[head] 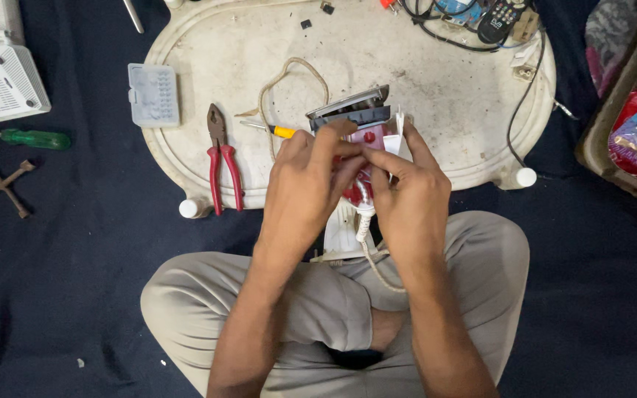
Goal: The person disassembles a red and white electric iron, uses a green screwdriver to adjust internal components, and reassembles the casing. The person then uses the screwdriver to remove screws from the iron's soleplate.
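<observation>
Both hands are gripping a small opened white-and-red plastic appliance [369, 158] just above the lap, at the near edge of the white oval plastic tabletop [422, 66]: the left hand [311, 184] is pinching its red inner part while the right hand [407, 195] is steadying the white shell. Judging by the exposed insides, the dangling beige cord [370, 254], and the red-handled pliers [223, 158] and yellow-handled screwdriver [278, 131] lying aside, the work seems to be sitting midway, with reassembly remaining.

- We see open room across the middle of the white bench [422, 74], beyond our left hand [307, 180] and right hand [407, 191].
- Red-handled pliers [223, 158] and a grey bit case [154, 94] crowd the left edge.
- Tangled black cables [451, 29] block the far right corner.
</observation>
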